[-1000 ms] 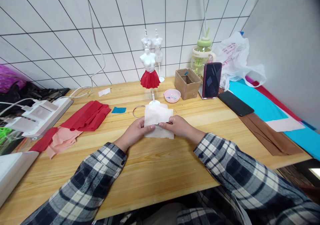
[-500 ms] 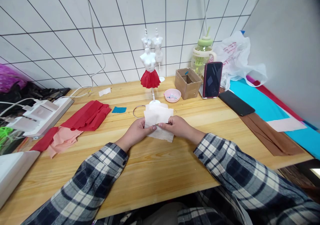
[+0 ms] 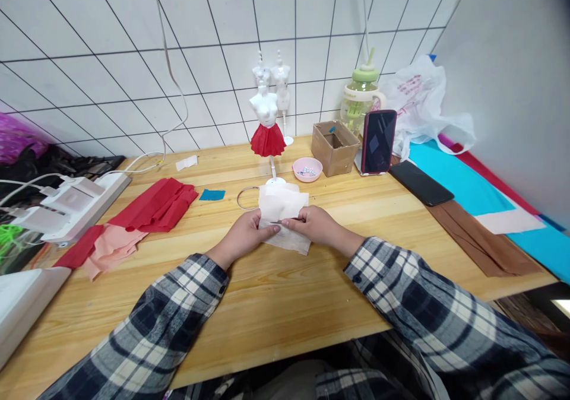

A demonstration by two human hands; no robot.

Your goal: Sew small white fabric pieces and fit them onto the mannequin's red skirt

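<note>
A thin, pale, folded sheet (image 3: 281,204), paper or fabric I cannot tell, is held up over the wooden table. My left hand (image 3: 244,235) pinches its left side, thumb on the near face. Opposite, my right hand (image 3: 321,227) grips the right side, and the two thumb tips almost meet at the fold. The fingers behind the sheet are hidden. Just beyond stands a small white mannequin (image 3: 264,109) in a pleated red skirt (image 3: 268,140), its base partly covered by the sheet. A metal ring (image 3: 246,199) lies beside the sheet's left edge.
At left lie red fabric (image 3: 154,205), peach fabric (image 3: 114,248), a blue scrap (image 3: 212,194) and a power strip (image 3: 84,205). Toward the back right are a pink bowl (image 3: 307,170), a cardboard box (image 3: 345,155), a propped phone (image 3: 378,142), a jug (image 3: 356,100) and brown fabric (image 3: 481,240).
The sheet has shifted very slightly to the right between my hands, and its lower flap hangs a touch lower. Both hands keep nearly the same place and grip.
</note>
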